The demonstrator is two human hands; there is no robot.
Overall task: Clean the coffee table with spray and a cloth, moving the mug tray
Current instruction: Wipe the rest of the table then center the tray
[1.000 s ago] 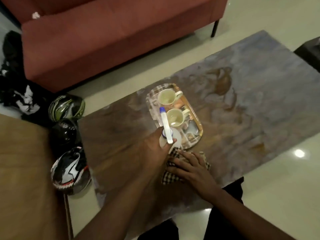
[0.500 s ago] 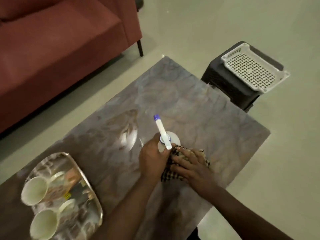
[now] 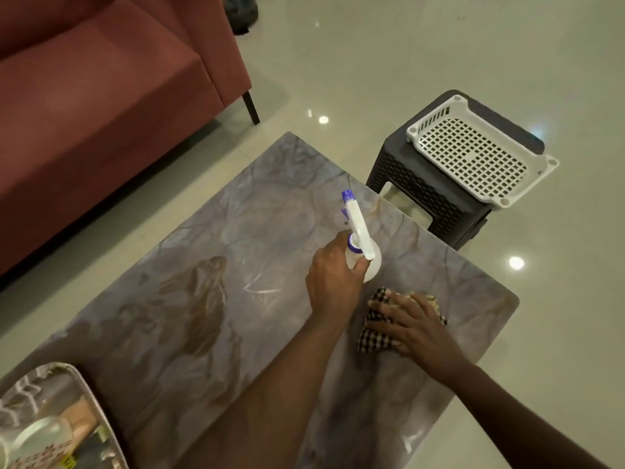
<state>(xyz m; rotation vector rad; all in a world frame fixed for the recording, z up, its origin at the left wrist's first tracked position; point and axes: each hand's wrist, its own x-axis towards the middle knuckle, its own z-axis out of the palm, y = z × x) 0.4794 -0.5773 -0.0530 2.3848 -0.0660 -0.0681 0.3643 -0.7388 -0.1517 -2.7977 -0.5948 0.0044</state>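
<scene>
Head view looks down on a marbled coffee table (image 3: 257, 252) that runs from 7 o'clock up toward 1 o'clock. The left hand (image 3: 333, 275) grips a white spray bottle (image 3: 367, 262) near the middle of the picture, fingers curled round its neck below the purple collar. The long axis of the bottle's spray head runs from about 5 o'clock to 11 o'clock, and its purple nozzle (image 3: 347, 196) points toward 11 o'clock, out over the far end of the table. Whether the bottle's base touches the table cannot be told.

Just beside it at 4 o'clock, the right hand (image 3: 411, 324) lies flat on a checked cloth (image 3: 373, 338), fingers straight and spread, pointing toward 10 o'clock and pressing the cloth against the tabletop near the table's right edge. The cloth is bunched under the palm.

At the 7 o'clock corner of the picture a patterned tray (image 3: 72, 377) sits on the table, cut off by the frame, with a pale mug (image 3: 37, 438) partly showing on it, well apart from both hands.

A red sofa (image 3: 101, 106) fills the 10 o'clock area. At 2 o'clock a dark stool (image 3: 422, 187) stands on the floor just beyond the table's corner, with a white basket (image 3: 473, 154) on top.
</scene>
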